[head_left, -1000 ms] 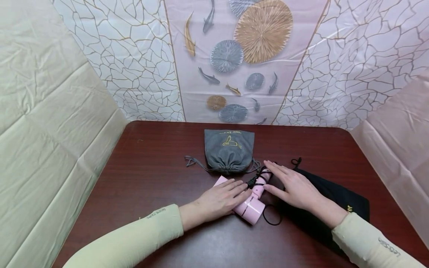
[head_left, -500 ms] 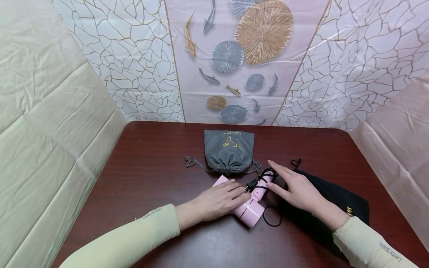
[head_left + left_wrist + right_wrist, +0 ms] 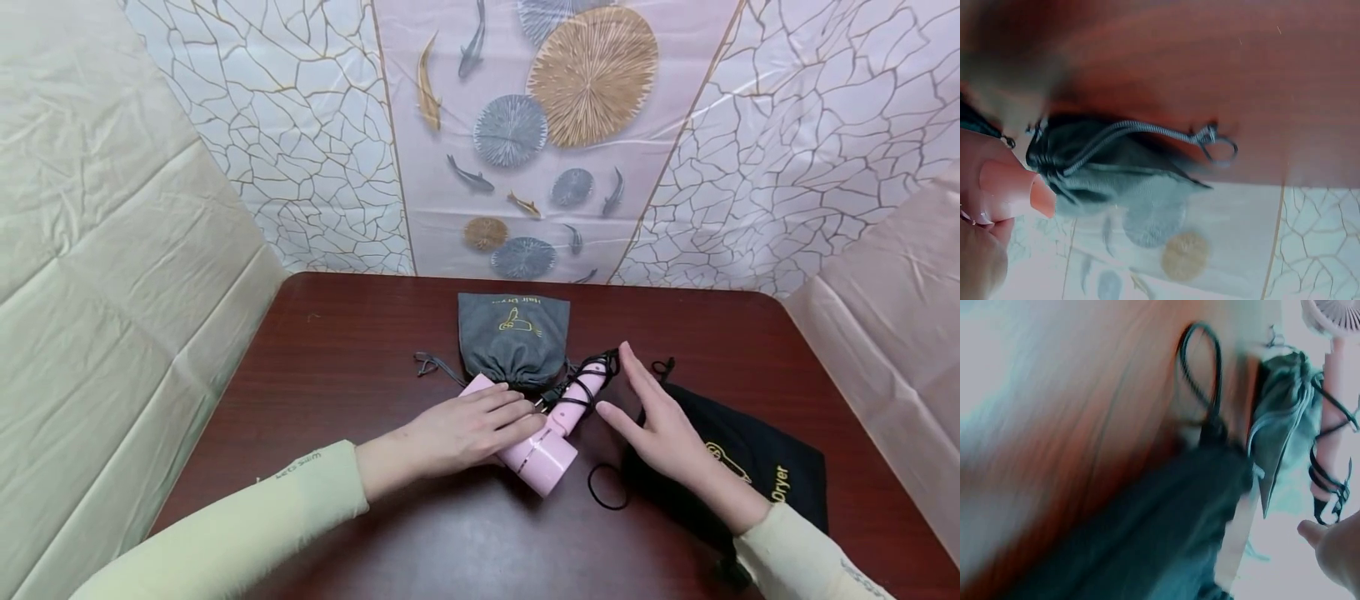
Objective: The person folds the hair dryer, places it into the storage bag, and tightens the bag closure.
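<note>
A pink hair dryer (image 3: 543, 462), its handle wound with a black cord (image 3: 581, 390), is tilted between my hands. My left hand (image 3: 468, 429) lies over the barrel and grips it; the left wrist view shows the pink nozzle (image 3: 1007, 184) beyond that hand. In the right wrist view the dryer's handle (image 3: 1333, 434) appears raised above the tabletop. To the right of the handle, my right hand (image 3: 663, 429) has its fingers and thumb extended, the longest fingertip right at the corded end. Under my right forearm lies a black drawstring pouch (image 3: 787, 454).
Behind the dryer lies a grey drawstring pouch (image 3: 517, 333) with yellow lettering. A black cord loop (image 3: 607, 486) sticks out left of the black pouch. Patterned cloth (image 3: 525, 192) hangs beyond the far edge of the dark red table (image 3: 360, 333).
My left hand has shifted left and slightly away from me, taking the hair dryer along. The right hand stays near the handle, its fingers pointing more upward; more of the black pouch shows.
</note>
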The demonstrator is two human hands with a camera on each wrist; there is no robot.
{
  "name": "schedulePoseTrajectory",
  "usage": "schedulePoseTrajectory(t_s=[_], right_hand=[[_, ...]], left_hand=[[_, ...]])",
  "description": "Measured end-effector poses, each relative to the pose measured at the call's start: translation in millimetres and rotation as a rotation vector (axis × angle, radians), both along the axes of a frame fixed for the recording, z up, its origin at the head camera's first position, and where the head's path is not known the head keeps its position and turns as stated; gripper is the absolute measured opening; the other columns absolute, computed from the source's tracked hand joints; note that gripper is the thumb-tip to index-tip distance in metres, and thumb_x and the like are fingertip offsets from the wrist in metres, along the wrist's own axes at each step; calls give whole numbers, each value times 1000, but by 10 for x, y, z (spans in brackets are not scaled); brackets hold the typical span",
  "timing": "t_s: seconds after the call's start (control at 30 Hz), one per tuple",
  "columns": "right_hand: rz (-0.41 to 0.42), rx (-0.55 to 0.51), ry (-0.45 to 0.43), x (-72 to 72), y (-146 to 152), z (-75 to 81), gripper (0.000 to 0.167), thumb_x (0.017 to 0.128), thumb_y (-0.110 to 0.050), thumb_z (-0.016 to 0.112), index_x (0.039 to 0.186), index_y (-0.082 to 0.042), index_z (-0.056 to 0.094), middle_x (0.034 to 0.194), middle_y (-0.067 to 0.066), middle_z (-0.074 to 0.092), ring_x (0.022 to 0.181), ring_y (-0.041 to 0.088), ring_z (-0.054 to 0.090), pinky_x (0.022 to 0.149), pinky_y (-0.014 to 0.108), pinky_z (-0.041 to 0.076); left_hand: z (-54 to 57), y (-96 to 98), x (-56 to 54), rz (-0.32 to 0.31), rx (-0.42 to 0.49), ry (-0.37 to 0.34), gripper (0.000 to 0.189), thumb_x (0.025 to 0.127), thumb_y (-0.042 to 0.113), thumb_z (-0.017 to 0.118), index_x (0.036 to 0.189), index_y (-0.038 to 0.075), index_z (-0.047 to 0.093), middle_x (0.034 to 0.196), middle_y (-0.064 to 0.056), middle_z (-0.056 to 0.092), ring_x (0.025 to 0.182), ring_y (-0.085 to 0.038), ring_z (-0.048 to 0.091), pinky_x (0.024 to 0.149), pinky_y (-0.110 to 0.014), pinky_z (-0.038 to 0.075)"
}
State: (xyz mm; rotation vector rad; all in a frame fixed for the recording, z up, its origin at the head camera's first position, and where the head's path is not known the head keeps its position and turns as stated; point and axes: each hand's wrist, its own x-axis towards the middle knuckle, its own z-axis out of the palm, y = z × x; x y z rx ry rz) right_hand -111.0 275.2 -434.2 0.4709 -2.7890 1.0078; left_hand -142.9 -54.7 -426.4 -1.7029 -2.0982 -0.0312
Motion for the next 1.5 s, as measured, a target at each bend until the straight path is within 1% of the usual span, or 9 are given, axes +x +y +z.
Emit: schedulePoseTrajectory(t_s=[0.07, 0.13, 0.27, 0.47, 0.63, 0.83, 1.17, 1.37, 1.5], right_hand=[[6, -88, -1, 12, -70, 4, 90, 103, -24, 72, 173, -18, 15, 179, 8, 12, 160, 39, 27, 117, 8, 24], [19, -169, -2, 14, -138, 21, 93, 103, -18, 72, 173, -16, 11, 180, 7, 5, 161, 38, 22, 114, 2, 21], [31, -286, -14, -13, -244, 69, 93, 104, -12, 69, 173, -15, 7, 180, 7, -1, 164, 34, 10, 115, 2, 22], [53, -424, -83, -114, -332, 91, 88, 107, -8, 61, 172, -11, 2, 179, 8, -6, 164, 33, 5, 115, 4, 23], [42, -483, -101, -170, -392, 73, 87, 109, -8, 58, 172, -15, -2, 179, 4, -9, 164, 33, 3, 116, 5, 23], [-13, -513, -50, -211, -476, 90, 89, 109, -9, 57, 172, -21, -4, 179, 0, -7, 163, 32, 8, 116, 6, 25], [-50, -651, -17, -244, -580, 129, 88, 109, -7, 56, 172, -29, -2, 179, -10, -4, 164, 16, 3, 123, 13, 21], [-31, -715, -12, -263, -601, 130, 88, 109, -4, 55, 173, -25, -2, 180, -8, -4, 165, 19, 1, 127, 20, 18], [-34, -746, -26, -270, -598, 125, 87, 109, -4, 54, 173, -23, -2, 180, -5, -4, 165, 20, 2, 124, 15, 21]], left_hand=[[65, -29, -10, -12, 7, 29, 60, 92, 24, 78, 147, 10, 59, 142, -6, 65, 133, -23, 60, 120, -41, 44], [121, -49, -20, -24, 11, 56, 64, 90, 27, 81, 147, 10, 59, 141, -6, 65, 133, -23, 60, 120, -40, 44], [198, -72, -34, -43, 18, 77, 73, 86, 34, 86, 148, 9, 58, 141, -7, 64, 134, -23, 59, 121, -39, 43], [255, -73, -33, -69, 43, 35, 76, 87, 42, 83, 149, 7, 58, 143, -8, 64, 135, -24, 59, 124, -38, 39], [248, -81, -44, -84, 64, 42, 73, 91, 46, 77, 149, 6, 58, 143, -9, 64, 135, -24, 59, 124, -37, 38], [238, -31, -49, -106, 100, 62, 72, 93, 45, 77, 148, 4, 59, 142, -10, 65, 133, -25, 60, 122, -38, 41], [272, -3, 15, -65, 69, 85, 67, 93, 40, 79, 148, 9, 58, 145, -7, 61, 137, -24, 56, 124, -41, 39], [286, 18, 30, -84, 91, 92, 65, 94, 40, 78, 148, 10, 59, 145, -6, 61, 136, -24, 57, 124, -43, 39], [294, 30, 49, -95, 96, 100, 64, 94, 40, 78, 148, 10, 59, 144, -6, 62, 137, -23, 57, 125, -42, 37]])
